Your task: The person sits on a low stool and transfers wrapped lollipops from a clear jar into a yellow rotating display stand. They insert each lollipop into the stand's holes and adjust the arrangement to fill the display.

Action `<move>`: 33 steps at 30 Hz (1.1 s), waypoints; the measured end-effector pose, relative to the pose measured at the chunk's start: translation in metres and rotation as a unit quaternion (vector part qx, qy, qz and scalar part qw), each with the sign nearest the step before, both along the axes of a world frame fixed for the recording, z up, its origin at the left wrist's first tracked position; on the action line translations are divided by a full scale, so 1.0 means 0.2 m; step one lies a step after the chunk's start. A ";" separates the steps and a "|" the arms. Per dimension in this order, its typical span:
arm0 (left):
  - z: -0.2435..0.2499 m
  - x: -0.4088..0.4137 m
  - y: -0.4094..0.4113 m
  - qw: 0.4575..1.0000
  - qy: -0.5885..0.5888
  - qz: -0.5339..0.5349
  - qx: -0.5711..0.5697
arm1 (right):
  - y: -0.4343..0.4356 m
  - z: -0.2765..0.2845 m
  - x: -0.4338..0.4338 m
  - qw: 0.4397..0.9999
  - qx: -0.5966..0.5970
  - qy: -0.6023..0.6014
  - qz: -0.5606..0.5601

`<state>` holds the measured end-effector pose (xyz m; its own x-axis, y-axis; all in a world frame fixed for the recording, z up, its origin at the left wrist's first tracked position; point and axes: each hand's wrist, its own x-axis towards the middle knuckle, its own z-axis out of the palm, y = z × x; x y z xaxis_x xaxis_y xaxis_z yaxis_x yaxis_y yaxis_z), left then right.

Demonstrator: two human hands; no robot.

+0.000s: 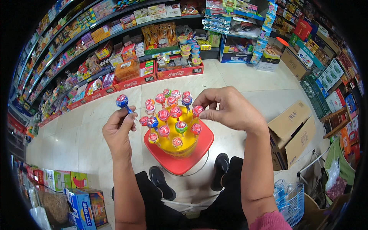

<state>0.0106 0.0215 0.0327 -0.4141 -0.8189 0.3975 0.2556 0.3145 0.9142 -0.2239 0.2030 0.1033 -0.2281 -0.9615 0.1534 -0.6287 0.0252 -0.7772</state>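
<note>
A round yellow lollipop stand (188, 141) rests on a red stool (206, 138) between my feet. Several wrapped lollipops stand upright in its top, mostly red and pink, with a few blue and green ones. My left hand (120, 129), left of the stand, pinches the stick of a blue-wrapped lollipop (122, 101) with its head up. At the stand's right edge, the thumb and fingers of my right hand (227, 109) are at a red-wrapped lollipop (197, 111); whether they grip it is not clear. A blue-wrapped lollipop (187, 100) stands just behind it.
Shop shelves (115, 34) full of packaged goods curve along the back and left. Red display trays (178, 73) line their foot. An open cardboard box (290, 129) lies on the floor at right, near a green crate (314, 96) and a blue wire basket (290, 201). Cartons (83, 210) stand at lower left.
</note>
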 end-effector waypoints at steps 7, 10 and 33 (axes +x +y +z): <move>-0.02 0.00 0.00 1.000 -0.011 0.020 -0.004 | 0.01 -0.04 -0.01 0.998 -0.054 -0.016 -0.014; -0.06 0.00 -0.01 1.000 0.008 0.006 -0.004 | 0.01 -0.04 -0.02 0.998 -0.056 -0.008 -0.018; -0.08 0.02 -0.02 0.995 0.087 0.047 -0.031 | 0.04 -0.06 -0.14 0.998 -0.031 -0.059 0.024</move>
